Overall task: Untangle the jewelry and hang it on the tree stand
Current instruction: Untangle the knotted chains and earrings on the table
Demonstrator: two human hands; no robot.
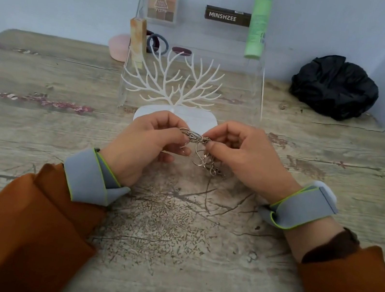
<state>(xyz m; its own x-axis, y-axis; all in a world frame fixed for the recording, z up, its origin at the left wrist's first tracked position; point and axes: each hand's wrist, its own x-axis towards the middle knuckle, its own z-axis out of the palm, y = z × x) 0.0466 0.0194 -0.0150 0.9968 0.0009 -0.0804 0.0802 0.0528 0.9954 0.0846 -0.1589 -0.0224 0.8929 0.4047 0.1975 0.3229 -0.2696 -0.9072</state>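
Both hands work at centre frame, just above the surface. The left hand (148,138) pinches one end of the jewelry (199,144) between thumb and fingers; the right hand (241,151) pinches the other end at the knot. Holding the tangle taut between them likely exposes the crossing strands for picking apart. Loose loops and chain hang below the grip, down to the surface or just above it. Nothing hangs yet on the white stand (173,84), which sits just behind the hands, within easy reach. The surface (43,85) is worn wood-grain. A clear organiser (258,93) with cosmetics stands against the pale wall at upper centre; a black bag (333,88) lies at upper right.
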